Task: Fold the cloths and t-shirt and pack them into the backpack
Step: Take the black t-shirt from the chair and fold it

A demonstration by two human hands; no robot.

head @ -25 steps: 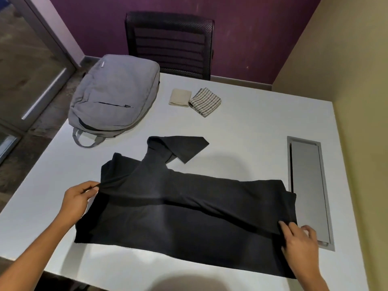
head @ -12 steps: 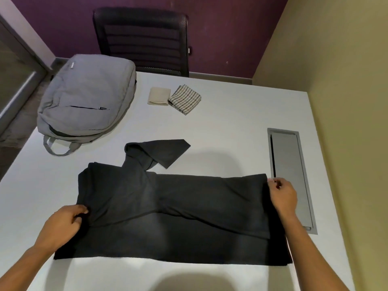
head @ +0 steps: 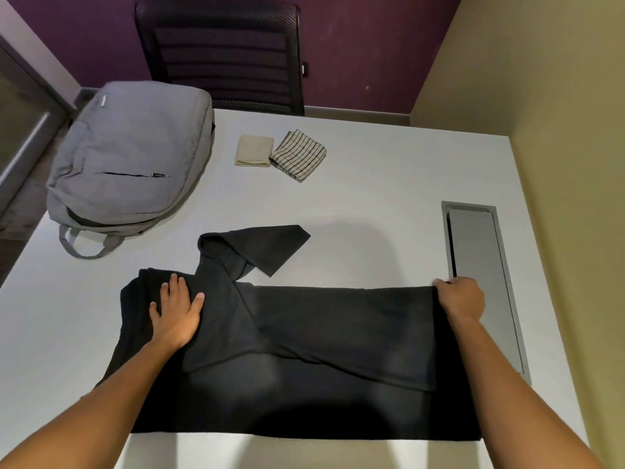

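T-shirt: black t-shirt (head: 331, 336) spread on the white counter (head: 372, 198), part folded over.
Left hand: left hand (head: 177, 311) lies flat on the t-shirt, fingers straight, spread.
Right hand: right hand (head: 461, 297) pinches the t-shirt's far right corner.
Beyond the t-shirt: grey backpack (head: 132, 154), beige cloth (head: 254, 151), striped cloth (head: 299, 155).

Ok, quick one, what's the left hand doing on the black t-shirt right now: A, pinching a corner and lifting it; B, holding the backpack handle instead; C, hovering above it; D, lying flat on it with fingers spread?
D: the left hand lies flat with fingers spread on the black t-shirt, near its far left part, well away from the backpack.
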